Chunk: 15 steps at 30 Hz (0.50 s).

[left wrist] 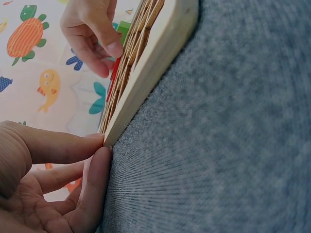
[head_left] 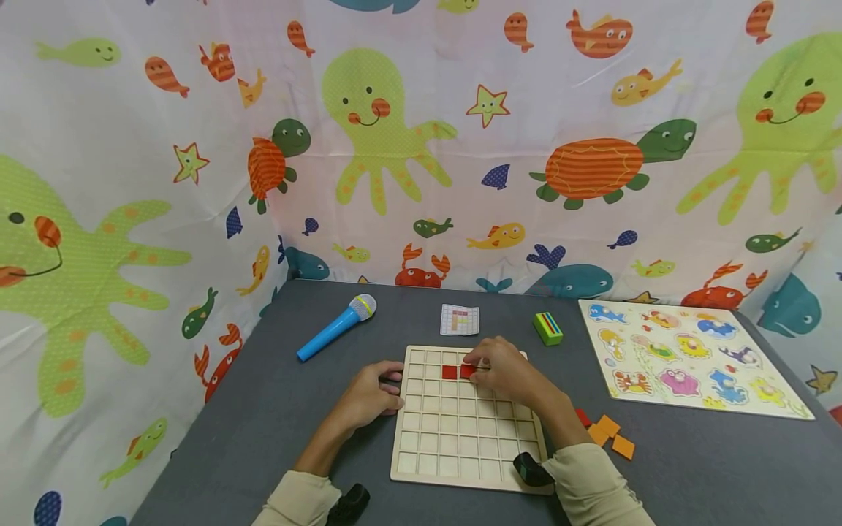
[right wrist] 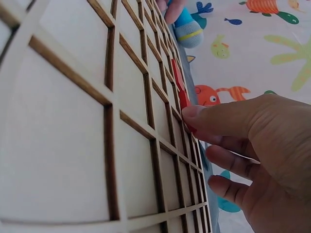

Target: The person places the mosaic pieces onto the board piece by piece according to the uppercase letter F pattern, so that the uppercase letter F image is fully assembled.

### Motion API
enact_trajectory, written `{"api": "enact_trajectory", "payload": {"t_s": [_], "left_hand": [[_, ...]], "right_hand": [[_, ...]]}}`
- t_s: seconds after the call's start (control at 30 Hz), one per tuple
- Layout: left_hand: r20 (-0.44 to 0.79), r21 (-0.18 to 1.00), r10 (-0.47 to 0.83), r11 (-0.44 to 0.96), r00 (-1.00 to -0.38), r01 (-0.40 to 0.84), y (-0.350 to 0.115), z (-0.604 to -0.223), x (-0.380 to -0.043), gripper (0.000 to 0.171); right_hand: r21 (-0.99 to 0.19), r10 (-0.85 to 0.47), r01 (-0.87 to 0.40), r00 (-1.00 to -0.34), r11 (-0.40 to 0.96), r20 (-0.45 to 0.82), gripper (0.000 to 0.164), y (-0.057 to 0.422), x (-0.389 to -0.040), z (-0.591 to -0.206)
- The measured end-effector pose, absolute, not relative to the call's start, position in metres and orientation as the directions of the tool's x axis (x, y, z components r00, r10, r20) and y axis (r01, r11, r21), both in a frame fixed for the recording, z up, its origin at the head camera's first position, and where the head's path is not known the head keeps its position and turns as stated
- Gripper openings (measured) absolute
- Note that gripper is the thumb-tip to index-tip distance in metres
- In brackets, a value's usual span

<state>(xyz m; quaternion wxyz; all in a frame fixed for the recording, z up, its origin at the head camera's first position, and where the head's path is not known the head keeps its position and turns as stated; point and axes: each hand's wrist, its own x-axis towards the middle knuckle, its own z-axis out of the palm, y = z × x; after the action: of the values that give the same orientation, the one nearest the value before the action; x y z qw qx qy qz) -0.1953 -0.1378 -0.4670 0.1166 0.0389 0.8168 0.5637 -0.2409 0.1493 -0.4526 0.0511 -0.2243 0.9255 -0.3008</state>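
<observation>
A wooden grid board (head_left: pixel 437 442) lies on the grey table. My left hand (head_left: pixel 370 394) pinches its left edge between thumb and finger; in the left wrist view, the fingertips (left wrist: pixel 101 151) are right at the rim. Near the board's far side, my right hand (head_left: pixel 505 371) holds a red square tile (head_left: pixel 468 371) with thumb and forefinger at a cell. In the right wrist view the thumb lies over that tile (right wrist: pixel 183 99), hiding part of it. Another red tile (head_left: pixel 449 372) sits in the cell just left of it.
Loose orange tiles (head_left: pixel 623 447) and a red one (head_left: pixel 582 418) lie right of the board. Behind it are a small pattern card (head_left: pixel 460 320) and a green block with coloured stripes (head_left: pixel 548 329). A blue toy microphone (head_left: pixel 337 327) lies left, a sea-animal puzzle (head_left: pixel 697 358) right.
</observation>
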Motion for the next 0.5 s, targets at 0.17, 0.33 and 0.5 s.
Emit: {"api": "enact_trajectory", "payload": {"t_s": [0.17,0.33,0.5], "left_hand": [[-0.149,0.930,0.196,0.360,-0.969,-0.070,-0.1374,-0.4673,-0.1951,0.065],[-0.149,0.931,0.200,0.359,-0.968,-0.069,-0.1379,-0.4679,-0.1953,0.065],[-0.147,0.930,0.197,0.360,-0.969,-0.068,-0.1380,-0.4680,-0.1950,0.064]], "right_hand": [[-0.566,-0.440,-0.405,-0.894,0.718,0.081,0.023,0.1484,-0.2414,-0.4513],[-0.574,-0.449,-0.403,-0.891,0.713,0.068,0.021,0.1488,-0.2425,-0.4528],[-0.599,-0.456,-0.394,-0.888,0.697,0.053,0.021,0.1497,-0.2431,-0.4547]]}}
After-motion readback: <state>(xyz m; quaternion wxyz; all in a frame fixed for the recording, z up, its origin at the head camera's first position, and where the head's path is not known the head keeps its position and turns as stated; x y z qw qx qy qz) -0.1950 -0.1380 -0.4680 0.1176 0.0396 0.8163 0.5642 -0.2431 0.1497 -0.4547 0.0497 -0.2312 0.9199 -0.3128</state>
